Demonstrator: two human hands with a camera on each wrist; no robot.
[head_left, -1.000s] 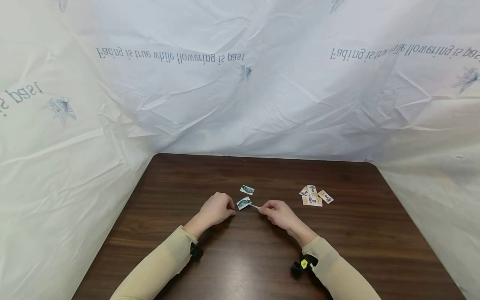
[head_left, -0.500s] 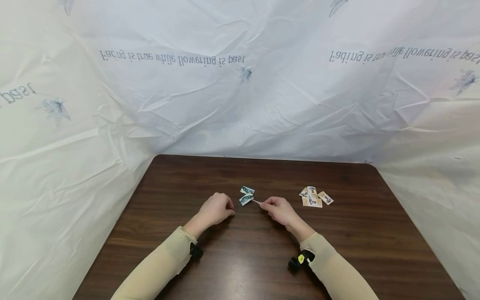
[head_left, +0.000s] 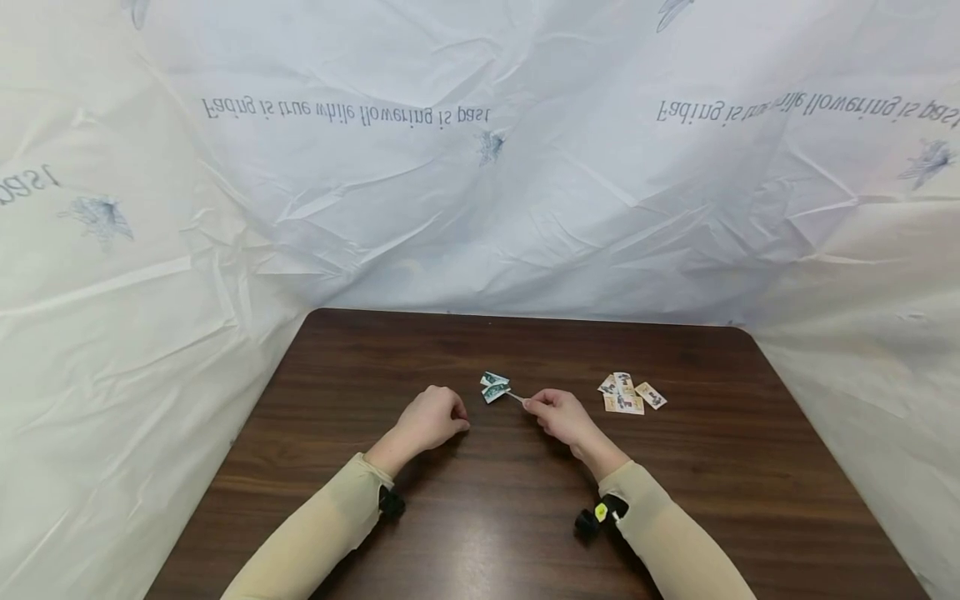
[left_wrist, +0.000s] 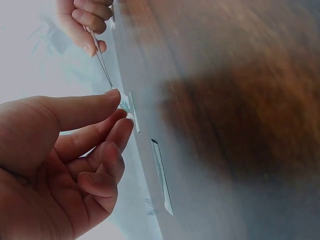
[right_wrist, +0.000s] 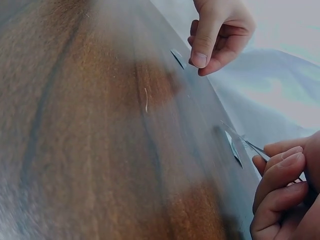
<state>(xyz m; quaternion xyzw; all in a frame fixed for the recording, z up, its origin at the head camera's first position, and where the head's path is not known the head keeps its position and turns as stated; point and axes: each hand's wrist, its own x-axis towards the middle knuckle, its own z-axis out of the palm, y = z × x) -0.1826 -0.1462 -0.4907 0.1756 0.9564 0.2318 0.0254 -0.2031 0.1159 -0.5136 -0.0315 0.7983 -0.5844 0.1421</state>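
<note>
In the head view my right hand (head_left: pixel 558 414) holds a pair of thin metal tweezers (right_wrist: pixel 256 148), their tips at the right end of a small blue-green stamp (head_left: pixel 496 392). Just beyond it lies a second blue-green stamp (head_left: pixel 493 378); the two edges meet or overlap, I cannot tell which. Left of the stamps rests my left hand (head_left: pixel 432 417), nothing in it, its fingers loosely bent. Thumb and forefinger come close together in the left wrist view, with the tweezers and stamps seen past them.
Several cream stamps with dark prints (head_left: pixel 624 403) lie overlapping at the right, one of them set a little apart. The brown wooden table (head_left: pixel 472 500) meets white printed sheeting (head_left: pixel 465 225) at its back and sides.
My right hand has moved slightly away from me with the tweezers. The nearer blue-green stamp has shifted up and right, closing the gap to the farther one. The left hand stays put.
</note>
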